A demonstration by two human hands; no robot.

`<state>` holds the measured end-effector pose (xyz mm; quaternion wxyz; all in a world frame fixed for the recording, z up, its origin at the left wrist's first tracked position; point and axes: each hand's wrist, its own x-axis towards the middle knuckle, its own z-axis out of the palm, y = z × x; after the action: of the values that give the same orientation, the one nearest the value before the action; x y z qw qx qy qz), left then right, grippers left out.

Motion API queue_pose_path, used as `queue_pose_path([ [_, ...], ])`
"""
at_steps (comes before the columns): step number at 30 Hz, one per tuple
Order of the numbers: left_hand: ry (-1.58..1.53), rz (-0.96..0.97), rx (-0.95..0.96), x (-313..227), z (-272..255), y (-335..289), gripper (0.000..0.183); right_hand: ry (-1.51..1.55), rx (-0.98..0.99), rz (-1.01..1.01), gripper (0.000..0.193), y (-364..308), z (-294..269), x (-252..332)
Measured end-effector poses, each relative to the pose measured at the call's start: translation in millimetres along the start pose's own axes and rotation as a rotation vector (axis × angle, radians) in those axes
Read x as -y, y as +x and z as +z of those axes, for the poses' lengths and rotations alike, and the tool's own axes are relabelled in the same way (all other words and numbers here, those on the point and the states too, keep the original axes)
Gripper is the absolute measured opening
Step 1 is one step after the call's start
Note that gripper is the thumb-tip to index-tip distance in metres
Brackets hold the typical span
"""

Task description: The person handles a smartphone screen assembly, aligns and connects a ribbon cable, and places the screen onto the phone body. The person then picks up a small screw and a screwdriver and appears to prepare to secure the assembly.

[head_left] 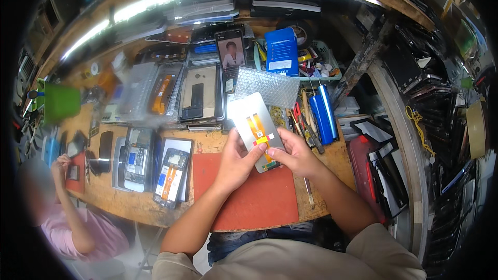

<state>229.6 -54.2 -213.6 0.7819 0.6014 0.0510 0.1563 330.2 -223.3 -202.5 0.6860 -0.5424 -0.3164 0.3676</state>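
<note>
Both my hands hold a phone screen (245, 109), its silver back facing up, above a red work mat (244, 202). An orange flex cable (255, 122) runs down its middle, with small yellow and red tabs. My left hand (236, 159) grips the lower left edge, thumb on the cable. From the right side my right hand (295, 151) grips it too, its thumb pressing near the cable's lower end. Left of the mat lies an opened phone (172, 173) with an orange cable and its inner parts showing. Another opened phone (137, 161) lies beside it.
Bubble wrap (267, 87), a lit phone (231, 52) and stacked phone parts (199, 93) stand behind my hands. Screwdrivers and pliers (306, 119) lie right, near a blue case (326, 114). A basket (324, 62) sits behind. At left, another person (78, 228) works at the bench.
</note>
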Motion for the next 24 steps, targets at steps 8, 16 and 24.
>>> queue_pose_path([
  [8,0.102,0.051,-0.075,-1.3,2.1,-2.8,0.039,-0.641,-0.378,-0.371,0.032,1.6,5.8,-9.4],
  [16,0.089,0.094,-0.002,2.1,6.2,-4.2,0.044,-0.826,-0.344,-0.551,0.027,5.9,6.8,-12.4],
  [24,0.233,0.115,-0.033,6.1,-0.3,-3.9,0.039,-0.638,-0.324,-0.407,0.017,5.1,9.5,-16.2],
])
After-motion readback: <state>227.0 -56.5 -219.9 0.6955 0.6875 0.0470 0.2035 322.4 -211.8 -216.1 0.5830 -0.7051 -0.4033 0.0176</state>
